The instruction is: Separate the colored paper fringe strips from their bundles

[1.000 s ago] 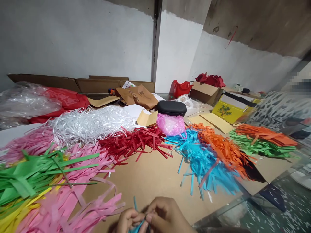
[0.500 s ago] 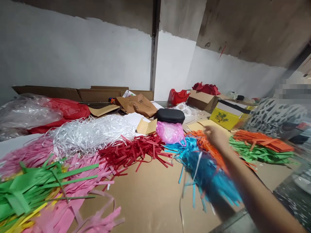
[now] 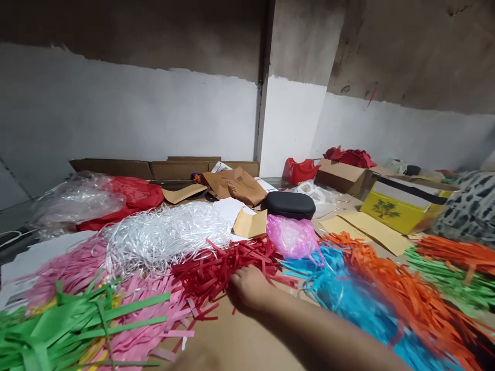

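My right hand (image 3: 249, 288) reaches in from the lower right and is at the near edge of a pile of dark red strips (image 3: 216, 270). Its fingers are curled in, and what they hold, if anything, is hidden. Left of it lie pink strips (image 3: 150, 309), with green strips (image 3: 50, 324) heaped over pink and yellow ones. Blue strips (image 3: 348, 283) lie under my forearm's far side, beside orange strips (image 3: 398, 288). A pink plastic bag (image 3: 292, 237) sits just behind the red pile. My left hand does not show.
Behind the strips are shiny white strands (image 3: 166, 234), a black case (image 3: 290, 204), a brown paper bag (image 3: 235, 185) and a yellow box (image 3: 402, 206). Clear plastic (image 3: 77, 201) lies at the left. More orange and green strips (image 3: 441, 275) lie at the right. Brown card (image 3: 232, 340) covers the near surface.
My right hand has moved left from over the orange strips to the red strips. The view has turned slightly, so the things appear lower and farther right.
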Motion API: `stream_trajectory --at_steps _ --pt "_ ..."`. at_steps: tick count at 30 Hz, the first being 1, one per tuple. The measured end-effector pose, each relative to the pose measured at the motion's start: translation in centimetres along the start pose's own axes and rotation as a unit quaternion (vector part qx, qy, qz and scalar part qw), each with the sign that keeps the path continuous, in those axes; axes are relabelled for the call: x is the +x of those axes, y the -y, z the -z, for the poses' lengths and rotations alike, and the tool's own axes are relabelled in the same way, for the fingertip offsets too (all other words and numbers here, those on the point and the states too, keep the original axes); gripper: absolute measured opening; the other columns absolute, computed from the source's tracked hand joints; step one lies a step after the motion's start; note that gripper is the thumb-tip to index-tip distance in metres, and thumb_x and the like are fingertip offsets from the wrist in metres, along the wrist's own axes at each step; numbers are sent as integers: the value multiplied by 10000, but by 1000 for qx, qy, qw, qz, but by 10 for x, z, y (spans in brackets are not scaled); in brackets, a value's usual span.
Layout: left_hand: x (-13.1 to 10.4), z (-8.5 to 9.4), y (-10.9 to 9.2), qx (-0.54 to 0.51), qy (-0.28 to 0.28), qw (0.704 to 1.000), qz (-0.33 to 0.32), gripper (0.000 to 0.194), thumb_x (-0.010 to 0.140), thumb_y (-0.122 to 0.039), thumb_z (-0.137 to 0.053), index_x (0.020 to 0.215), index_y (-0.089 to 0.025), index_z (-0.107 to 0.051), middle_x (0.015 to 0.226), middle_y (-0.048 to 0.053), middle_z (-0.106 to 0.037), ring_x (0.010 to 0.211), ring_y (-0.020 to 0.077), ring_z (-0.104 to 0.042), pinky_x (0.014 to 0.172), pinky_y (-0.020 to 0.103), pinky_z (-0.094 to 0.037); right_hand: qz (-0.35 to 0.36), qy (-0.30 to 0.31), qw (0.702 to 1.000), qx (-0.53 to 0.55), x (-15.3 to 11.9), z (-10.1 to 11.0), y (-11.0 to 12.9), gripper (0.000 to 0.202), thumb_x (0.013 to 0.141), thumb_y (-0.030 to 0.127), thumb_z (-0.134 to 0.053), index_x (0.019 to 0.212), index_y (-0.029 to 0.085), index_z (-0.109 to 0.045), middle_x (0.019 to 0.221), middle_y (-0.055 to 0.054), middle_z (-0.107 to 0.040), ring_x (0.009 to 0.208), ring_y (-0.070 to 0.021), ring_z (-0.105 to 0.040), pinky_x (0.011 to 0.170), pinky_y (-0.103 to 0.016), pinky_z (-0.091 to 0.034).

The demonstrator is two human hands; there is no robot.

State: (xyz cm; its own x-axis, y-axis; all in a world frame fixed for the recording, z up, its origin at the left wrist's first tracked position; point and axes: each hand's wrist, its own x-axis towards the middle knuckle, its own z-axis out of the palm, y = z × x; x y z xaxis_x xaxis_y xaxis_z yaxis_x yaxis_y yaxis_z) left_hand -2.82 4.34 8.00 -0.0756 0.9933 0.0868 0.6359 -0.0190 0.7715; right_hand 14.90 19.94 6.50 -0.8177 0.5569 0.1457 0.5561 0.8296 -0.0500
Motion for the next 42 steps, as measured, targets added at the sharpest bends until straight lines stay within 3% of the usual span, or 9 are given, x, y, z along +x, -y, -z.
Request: stream_trajectory --at_steps 3,6,11,18,24,29,32,37,42 --pt "51 -2 -3 175 54 982 -55 287 933 -307 -678 1198 -196 -673 1362 90 -646 1313 289 -558 1153 593 -378 4 0 1000 17 14 -1 -6 153 883 225 -642 992 140 -709 967 -105 -752 797 -222 -686 721 -317 -503" --pt "86 -2 -3 313 84 943 -76 220 947 -242 -619 1069 -95 -728 1119 176 -741 1154 363 -653 1098 640 -360 -35 -21 999 35 34 11 -33 204 948 333 -663 1057 163 -693 1047 -62 -726 825 -192 -683 749 -326 -546" --pt "95 2 4 400 100 908 -78 246 925 -218 -571 1082 -120 -733 1089 185 -751 1030 397 -692 965 571 -433 -109 -75 991 16 34 25 -77 263 1030 340 -561 1173 139 -651 1153 -108 -673 986 -234 -653 869 -420 -537" --pt "100 7 6 424 107 898 -49 293 976 -168 -443 1043 -150 -727 1085 115 -775 1022 316 -711 929 482 -460 78 -21 997 10 6 1 -62 97 825 272 -718 873 189 -732 927 -44 -718 865 -188 -597 880 -336 -401" --pt "102 13 6 433 105 894 -45 303 984 -156 -439 976 -167 -741 1042 93 -787 972 278 -725 882 431 -476 23 -51 998 -4 4 -1 -63 299 1031 199 -515 844 162 -745 972 -86 -711 913 -208 -557 836 -364 -350" --pt "92 8 -12 454 36 887 -72 434 1009 -164 -331 1252 -109 -688 1370 232 -640 1217 403 -597 973 552 -400 -40 -86 995 35 7 0 -63 144 958 222 -665 843 191 -747 971 -45 -697 929 -199 -558 781 -330 -341" --pt "93 -10 -27 442 22 890 -115 417 1016 -197 -386 1347 -179 -639 1418 169 -621 1284 360 -542 1055 527 -356 -59 -100 992 58 10 3 -68 82 861 252 -788 830 198 -735 973 -21 -697 930 -191 -579 768 -310 -354" --pt "121 -34 -32 422 -6 897 -129 288 976 -229 -529 1191 -189 -717 1254 140 -698 1163 328 -592 1001 510 -405 -88 -128 987 50 5 0 -62 125 948 301 -691 897 201 -744 1072 -69 -703 986 -230 -596 837 -351 -390" --pt "157 -17 -25 438 -29 894 -92 232 963 -200 -579 1165 -210 -692 1108 51 -712 1053 244 -640 934 461 -472 -46 -86 995 3 -1 -27 -17 345 974 443 -607 1157 177 -729 1217 -156 -705 1109 -311 -596 968 -433 -404"
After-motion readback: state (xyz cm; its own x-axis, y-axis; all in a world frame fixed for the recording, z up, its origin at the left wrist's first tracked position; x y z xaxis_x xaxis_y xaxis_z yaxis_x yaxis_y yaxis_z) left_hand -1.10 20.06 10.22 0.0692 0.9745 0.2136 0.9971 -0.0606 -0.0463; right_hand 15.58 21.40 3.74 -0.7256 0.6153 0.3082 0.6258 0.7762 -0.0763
